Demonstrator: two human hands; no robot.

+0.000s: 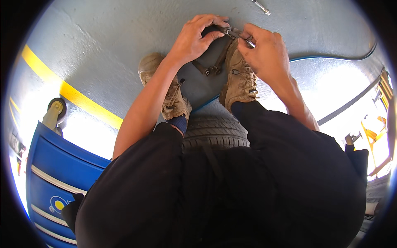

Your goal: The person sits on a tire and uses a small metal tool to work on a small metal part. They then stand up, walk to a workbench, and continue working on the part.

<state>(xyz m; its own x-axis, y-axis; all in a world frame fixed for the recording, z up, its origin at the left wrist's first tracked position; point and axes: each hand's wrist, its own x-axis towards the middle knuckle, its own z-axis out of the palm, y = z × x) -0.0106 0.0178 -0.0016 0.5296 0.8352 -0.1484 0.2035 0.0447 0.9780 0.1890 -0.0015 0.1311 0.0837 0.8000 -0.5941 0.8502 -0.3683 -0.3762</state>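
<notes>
My left hand (197,36) is closed around one end of a dark metal part, thumb and fingers on either side of it. The part looks like a bracket (223,56), and its lower arms with round bolt ends hang between my boots, close to the right one. My right hand (264,47) grips a shiny metal hand tool (249,42), whose far end meets the bracket beside my left fingertips. Most of the tool is hidden in my palm, so its exact kind does not show. Both hands are nearly touching above the toe of my right boot (240,76).
I sit on a tyre (215,130) over a grey floor. A blue wheeled tool cabinet (62,161) stands at the left, near a yellow floor line (82,99). A blue hose (331,58) runs along the right. A chrome tool (261,7) lies beyond my hands.
</notes>
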